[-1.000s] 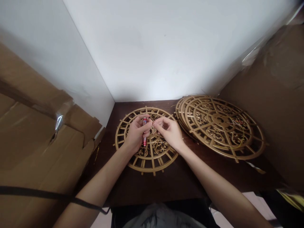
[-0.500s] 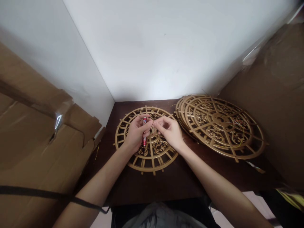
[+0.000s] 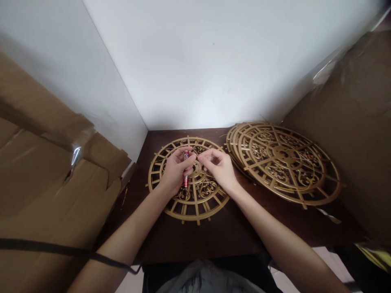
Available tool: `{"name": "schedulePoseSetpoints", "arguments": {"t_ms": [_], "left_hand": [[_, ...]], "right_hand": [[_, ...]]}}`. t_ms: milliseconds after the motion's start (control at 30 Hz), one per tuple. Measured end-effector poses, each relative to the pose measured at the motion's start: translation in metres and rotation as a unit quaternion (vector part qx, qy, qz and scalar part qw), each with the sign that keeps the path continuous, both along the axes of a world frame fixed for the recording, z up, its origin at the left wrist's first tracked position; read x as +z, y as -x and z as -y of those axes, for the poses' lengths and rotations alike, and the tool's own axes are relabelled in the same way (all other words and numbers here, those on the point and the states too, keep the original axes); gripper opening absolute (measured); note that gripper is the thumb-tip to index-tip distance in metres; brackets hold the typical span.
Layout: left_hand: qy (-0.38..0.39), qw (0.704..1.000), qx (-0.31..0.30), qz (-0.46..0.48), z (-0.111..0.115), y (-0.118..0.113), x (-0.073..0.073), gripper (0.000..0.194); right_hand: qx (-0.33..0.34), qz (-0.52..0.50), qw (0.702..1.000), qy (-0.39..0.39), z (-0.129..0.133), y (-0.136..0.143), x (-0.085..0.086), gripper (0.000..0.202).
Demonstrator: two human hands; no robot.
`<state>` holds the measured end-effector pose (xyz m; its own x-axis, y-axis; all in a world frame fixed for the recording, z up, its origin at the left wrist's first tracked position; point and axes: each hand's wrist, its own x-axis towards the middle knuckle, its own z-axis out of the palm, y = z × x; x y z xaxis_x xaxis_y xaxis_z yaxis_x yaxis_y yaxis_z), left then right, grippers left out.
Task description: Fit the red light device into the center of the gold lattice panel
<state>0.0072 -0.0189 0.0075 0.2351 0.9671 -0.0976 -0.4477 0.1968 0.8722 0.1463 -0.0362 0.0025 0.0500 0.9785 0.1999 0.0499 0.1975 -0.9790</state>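
In the head view my left hand point(image 3: 175, 169) is closed around a slim red tube point(image 3: 186, 182) with a pale printed mark near its upper end. Fingers cover its middle, so its exact kind is unclear. My right hand point(image 3: 219, 166) has thumb and forefinger pinched together close to the left fingertips; anything between them is too small to make out. Both hands are over the centre of a round gold openwork clock-like frame point(image 3: 197, 203), with bars around its ring and scrollwork inside. It lies flat on the dark brown tabletop point(image 3: 210, 240).
To the right, several similar gold frames point(image 3: 287, 156) lie stacked and overlapping, with thin wire-like strands on top. Cardboard point(image 3: 45, 195) stands at the left, and more cardboard point(image 3: 351, 134) at the right. A white wall point(image 3: 195, 73) rises behind. A black cord point(image 3: 67, 250) crosses my left forearm.
My right fingertips have drawn slightly away from the left ones, opening a small gap. The left hand and red tube hold nearly still.
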Motion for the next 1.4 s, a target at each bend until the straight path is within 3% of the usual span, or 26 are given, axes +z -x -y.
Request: {"name": "schedulePoseSetpoints", "arguments": {"t_ms": [333, 700, 1400], "left_hand": [[0.018, 1.000, -0.012, 0.013, 0.0018, -0.0020, 0.0065, 0.025], [-0.086, 0.992, -0.056, -0.075, 0.0071, -0.0038, 0.0004, 0.029], [-0.149, 0.980, -0.059, -0.122, 0.0069, -0.0022, -0.0031, 0.015]], "right_hand": [[-0.050, -0.005, 0.999, -0.015, -0.0040, -0.0029, -0.0025, 0.012], [-0.004, -0.056, 0.998, 0.005, -0.0036, -0.0021, -0.0034, 0.013], [0.034, -0.090, 0.995, 0.005, -0.0046, -0.0061, -0.0015, 0.013]]}}
